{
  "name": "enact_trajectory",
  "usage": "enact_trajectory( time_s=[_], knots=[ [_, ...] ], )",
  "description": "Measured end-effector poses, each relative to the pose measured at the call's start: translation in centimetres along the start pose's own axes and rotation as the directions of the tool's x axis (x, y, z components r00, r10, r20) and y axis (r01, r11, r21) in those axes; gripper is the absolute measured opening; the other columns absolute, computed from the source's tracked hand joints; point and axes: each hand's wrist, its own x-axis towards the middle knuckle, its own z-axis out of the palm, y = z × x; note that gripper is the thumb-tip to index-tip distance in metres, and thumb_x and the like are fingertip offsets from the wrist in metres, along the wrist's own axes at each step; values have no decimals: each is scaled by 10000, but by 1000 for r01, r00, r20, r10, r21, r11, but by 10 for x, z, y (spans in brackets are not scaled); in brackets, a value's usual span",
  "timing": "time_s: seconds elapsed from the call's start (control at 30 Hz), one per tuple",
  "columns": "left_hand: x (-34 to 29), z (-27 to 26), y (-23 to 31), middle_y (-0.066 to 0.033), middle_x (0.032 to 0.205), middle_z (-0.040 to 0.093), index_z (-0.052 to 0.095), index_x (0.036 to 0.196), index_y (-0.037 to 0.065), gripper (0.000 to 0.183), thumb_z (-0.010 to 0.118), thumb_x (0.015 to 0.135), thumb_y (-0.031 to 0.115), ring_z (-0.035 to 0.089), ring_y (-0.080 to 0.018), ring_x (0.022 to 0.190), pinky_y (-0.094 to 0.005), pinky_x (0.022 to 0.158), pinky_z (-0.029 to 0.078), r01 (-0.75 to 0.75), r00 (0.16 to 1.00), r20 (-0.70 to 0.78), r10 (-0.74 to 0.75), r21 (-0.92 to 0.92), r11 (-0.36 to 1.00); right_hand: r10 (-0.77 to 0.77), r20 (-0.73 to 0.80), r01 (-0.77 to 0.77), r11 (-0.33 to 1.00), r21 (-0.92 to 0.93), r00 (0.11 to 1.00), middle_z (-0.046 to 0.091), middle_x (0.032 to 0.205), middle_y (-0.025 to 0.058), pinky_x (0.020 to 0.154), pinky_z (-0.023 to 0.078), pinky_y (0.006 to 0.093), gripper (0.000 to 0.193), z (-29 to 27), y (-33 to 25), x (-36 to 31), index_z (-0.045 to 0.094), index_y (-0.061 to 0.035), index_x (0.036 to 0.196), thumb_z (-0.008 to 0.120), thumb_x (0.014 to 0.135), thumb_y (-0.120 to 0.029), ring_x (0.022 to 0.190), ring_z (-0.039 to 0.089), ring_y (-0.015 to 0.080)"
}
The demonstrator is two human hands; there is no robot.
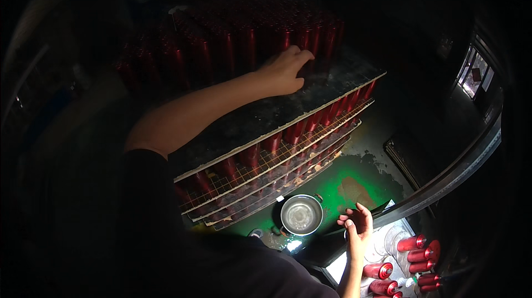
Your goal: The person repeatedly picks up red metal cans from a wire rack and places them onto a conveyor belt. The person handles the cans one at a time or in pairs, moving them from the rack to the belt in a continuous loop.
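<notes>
My left arm stretches across a dark board [238,118] that forms the top of a stack. At its end my left hand [285,71] is close against the near row of dense upright red cylinders [249,46]. The thumb stands apart from the bent fingers, and I make out nothing between them in the dim light. My right hand [358,223] is raised at the lower right, palm up, fingers loosely curved and apart, holding nothing. Below it several shiny red cylinders with metal ends [378,271] lie on a bright, pale surface [338,267].
More red cylinders [271,142] stand between the stack's lower boards and wire grid [277,159]. A round metal pot [302,215] with side handles sits below, by a green floor patch [338,179]. A curved dark rail [449,181] runs along the right. Surroundings are mostly dark.
</notes>
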Motion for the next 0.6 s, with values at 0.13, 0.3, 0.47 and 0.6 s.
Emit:
enact_trajectory(
  time_s=[0.13,0.3,0.47,0.6],
  knots=[
    [-96,-77,-110,-271,1503,338,386,1491,84,724,728,854,113,468,-442,1330,-491,1087,466,275,870,-478,-119,271,922,-50,197,64,996,-68,979,611,1207,131,870,579,344,592,56,-22,46,453,-45,1447,654,895,30,991,673,220],
    [-191,-137,-183,-239,1503,350,372,1519,156,787,775,850,252,443,-422,1353,-502,1065,467,488,754,-594,-280,222,844,-273,621,431,895,-116,734,502,1412,176,1074,484,404,797,188,-64,118,357,-29,1531,737,830,-11,1256,565,276],
    [-197,-116,-221,-307,1545,252,332,1544,343,896,818,792,310,353,-561,1361,-587,1096,411,478,788,-518,-334,173,861,-539,745,846,529,-62,392,219,1576,289,1126,413,516,893,356,-63,203,352,-248,1560,755,780,-86,1411,351,503],
    [-172,-98,-241,-327,1510,245,386,1516,326,858,828,780,320,396,-575,1298,-567,1063,437,516,754,-563,-338,190,835,-499,701,850,420,-319,509,166,1610,291,1073,444,562,862,478,-39,257,409,-338,1522,773,759,-170,1387,344,526]
  ],
)
